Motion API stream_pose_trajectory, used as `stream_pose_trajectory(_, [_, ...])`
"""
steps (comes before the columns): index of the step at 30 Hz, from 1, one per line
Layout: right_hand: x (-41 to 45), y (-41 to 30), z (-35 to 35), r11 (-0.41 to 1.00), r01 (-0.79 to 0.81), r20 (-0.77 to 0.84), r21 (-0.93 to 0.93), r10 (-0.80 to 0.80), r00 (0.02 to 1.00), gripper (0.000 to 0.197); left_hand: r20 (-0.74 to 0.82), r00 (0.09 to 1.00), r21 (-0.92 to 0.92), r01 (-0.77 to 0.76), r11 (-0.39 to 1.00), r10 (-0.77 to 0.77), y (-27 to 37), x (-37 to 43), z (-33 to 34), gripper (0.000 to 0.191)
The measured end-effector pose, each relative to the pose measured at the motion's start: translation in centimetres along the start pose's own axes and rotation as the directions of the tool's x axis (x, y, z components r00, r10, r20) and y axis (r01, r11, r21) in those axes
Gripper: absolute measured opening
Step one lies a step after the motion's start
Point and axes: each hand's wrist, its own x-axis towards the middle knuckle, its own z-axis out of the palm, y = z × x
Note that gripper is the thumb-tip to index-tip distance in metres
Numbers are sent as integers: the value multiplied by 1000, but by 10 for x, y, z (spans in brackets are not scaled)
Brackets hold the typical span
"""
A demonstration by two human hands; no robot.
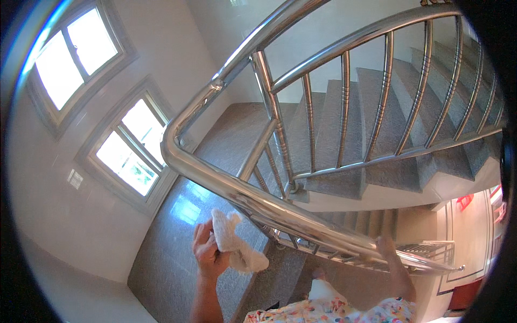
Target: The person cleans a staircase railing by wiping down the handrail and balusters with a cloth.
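Observation:
My left hand (210, 248) is closed on a crumpled white cloth (238, 246), which hangs out to the right of the fingers above the grey stone landing. The cloth is near the thick, shiny metal handrail (226, 189) but looks apart from it. My right hand (383, 246) lies at the lower part of the same handrail, at the right; it is blurred, and its fingers are partly hidden by the rail. Below the rail run thinner metal bars.
Grey stone steps (379, 125) climb to the upper right behind a metal balustrade (345, 109). More steps (363, 222) go down below. Two windows (129, 141) are in the pale wall at left. Red objects (464, 202) stand on the lower floor.

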Motion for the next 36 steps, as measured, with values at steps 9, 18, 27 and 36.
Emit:
stream_pose_trajectory(9, [60, -206, -103, 839, 541, -523, 55, -437, 732, 23, -50, 993, 376, -81, 923, 108, 24, 104, 34, 17])
stream_pose_trajectory(18, [117, -372, -126, -716, -415, 141, 561, -412, 900, 62, 506, 858, -19, -90, 996, 87, 91, 91, 161, 37])
stream_pose_trajectory(27, [215, -324, -84, -853, -271, 140, 445, -232, 962, 47, 35, 997, 395, 49, 917, -68, -8, 138, 71, 28])
stream_pose_trajectory(36, [280, -374, -72, -788, -106, 329, 606, 127, 936, 28, -323, 901, 838, 415, 355, -290, -95, 165, 34, 42])
